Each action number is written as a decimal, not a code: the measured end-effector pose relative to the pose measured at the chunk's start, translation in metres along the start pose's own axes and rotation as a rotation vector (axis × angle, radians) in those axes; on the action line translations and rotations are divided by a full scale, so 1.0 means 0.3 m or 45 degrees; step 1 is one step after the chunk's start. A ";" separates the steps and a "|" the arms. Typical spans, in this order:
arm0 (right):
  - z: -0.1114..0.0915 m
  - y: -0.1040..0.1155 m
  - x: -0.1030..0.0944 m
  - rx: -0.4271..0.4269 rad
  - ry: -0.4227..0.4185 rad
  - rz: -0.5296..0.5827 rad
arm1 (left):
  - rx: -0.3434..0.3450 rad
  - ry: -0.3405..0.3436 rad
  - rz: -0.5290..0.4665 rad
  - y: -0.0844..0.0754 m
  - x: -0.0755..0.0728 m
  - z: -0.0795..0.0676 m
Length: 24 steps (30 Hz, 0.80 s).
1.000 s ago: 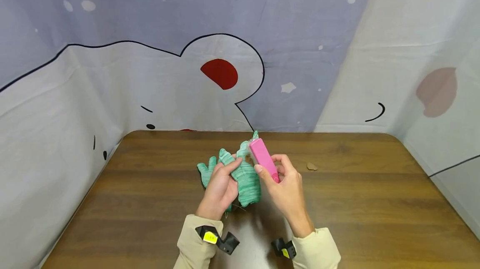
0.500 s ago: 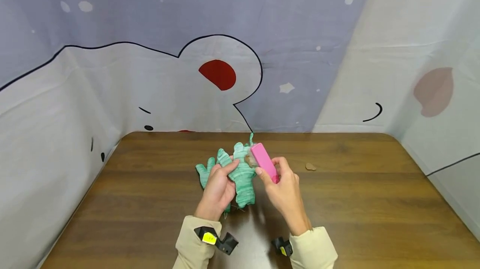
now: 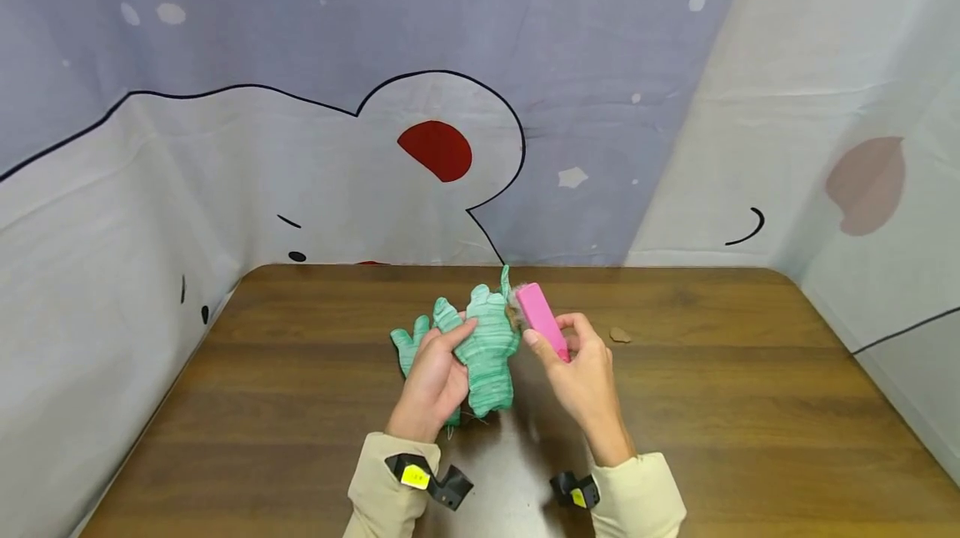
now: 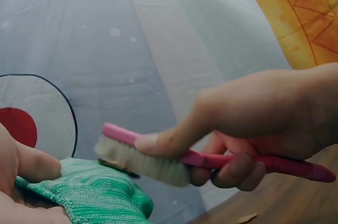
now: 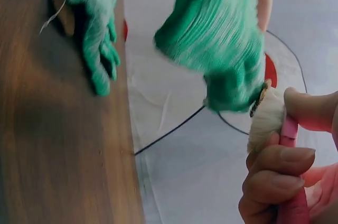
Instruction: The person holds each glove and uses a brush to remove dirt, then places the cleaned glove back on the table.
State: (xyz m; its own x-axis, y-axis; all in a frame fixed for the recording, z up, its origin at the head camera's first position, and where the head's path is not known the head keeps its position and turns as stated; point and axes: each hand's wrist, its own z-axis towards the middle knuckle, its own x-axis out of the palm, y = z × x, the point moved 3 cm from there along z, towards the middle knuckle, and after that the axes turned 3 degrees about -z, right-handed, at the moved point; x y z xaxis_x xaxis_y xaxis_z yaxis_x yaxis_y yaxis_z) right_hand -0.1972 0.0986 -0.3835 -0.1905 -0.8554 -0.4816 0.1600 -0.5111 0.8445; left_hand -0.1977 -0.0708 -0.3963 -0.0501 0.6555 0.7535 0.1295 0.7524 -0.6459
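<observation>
My left hand [image 3: 431, 384] holds a green knit glove [image 3: 491, 350] up over the table, thumb pressed on its face. A pink-handled brush [image 3: 542, 319] is gripped in my right hand [image 3: 585, 379], thumb along its back. In the left wrist view its pale bristles [image 4: 153, 163] meet a brown flake [image 4: 117, 166] at the glove's edge. Another green glove [image 3: 406, 348] lies on the table, left of and partly behind my left hand; the right wrist view shows it with a loose pale thread [image 5: 52, 19].
The brown wood table [image 3: 712, 404] ends at a printed cloth backdrop [image 3: 585, 138]. A small brown piece [image 3: 619, 335] lies on the table, right of my right hand. Each sleeve bears a black wrist camera.
The brush moved slightly down, then right, off the glove's face to its right edge. The held glove has turned a little in my left hand, which stays nearly in place.
</observation>
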 end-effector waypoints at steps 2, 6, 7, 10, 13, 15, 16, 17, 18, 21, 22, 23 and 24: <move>-0.004 0.006 0.002 0.016 0.039 0.063 | -0.019 0.012 -0.010 0.003 -0.001 -0.001; -0.013 0.021 0.007 0.038 0.090 0.174 | -0.031 0.035 -0.043 0.009 -0.003 0.002; -0.015 0.025 0.007 0.038 0.092 0.192 | -0.032 0.035 -0.051 0.010 -0.004 0.002; -0.017 0.032 0.008 0.030 0.083 0.213 | -0.037 0.029 -0.062 0.010 -0.007 0.001; -0.018 0.033 0.010 0.027 0.091 0.174 | -0.043 0.035 -0.060 0.009 -0.006 -0.002; -0.018 0.031 0.011 0.032 0.107 0.135 | -0.039 0.044 -0.054 0.007 -0.004 -0.004; -0.017 0.030 0.011 0.033 0.114 0.113 | -0.034 0.050 -0.054 0.006 -0.001 -0.003; -0.016 0.028 0.011 0.033 0.120 0.092 | -0.027 0.061 -0.049 0.005 0.000 -0.002; -0.015 0.027 0.011 0.034 0.127 0.077 | -0.019 0.066 -0.045 0.004 0.002 -0.003; -0.013 0.025 0.009 0.036 0.136 0.044 | -0.005 0.061 -0.030 0.001 0.002 -0.003; -0.012 0.024 0.010 0.036 0.138 0.029 | -0.002 0.055 -0.023 0.001 0.001 -0.003; -0.012 0.023 0.011 0.037 0.142 0.016 | 0.002 0.043 -0.015 0.000 -0.002 -0.004; -0.012 0.022 0.013 0.037 0.142 0.006 | 0.007 0.030 -0.008 -0.001 -0.003 -0.004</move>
State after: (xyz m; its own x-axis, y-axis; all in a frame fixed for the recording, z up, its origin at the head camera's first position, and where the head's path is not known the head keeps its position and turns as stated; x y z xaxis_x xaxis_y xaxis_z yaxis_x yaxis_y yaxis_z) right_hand -0.1933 0.0916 -0.3805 -0.0807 -0.8628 -0.4991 0.1319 -0.5056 0.8526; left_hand -0.1964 -0.0717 -0.3968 -0.0277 0.6492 0.7601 0.1239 0.7568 -0.6418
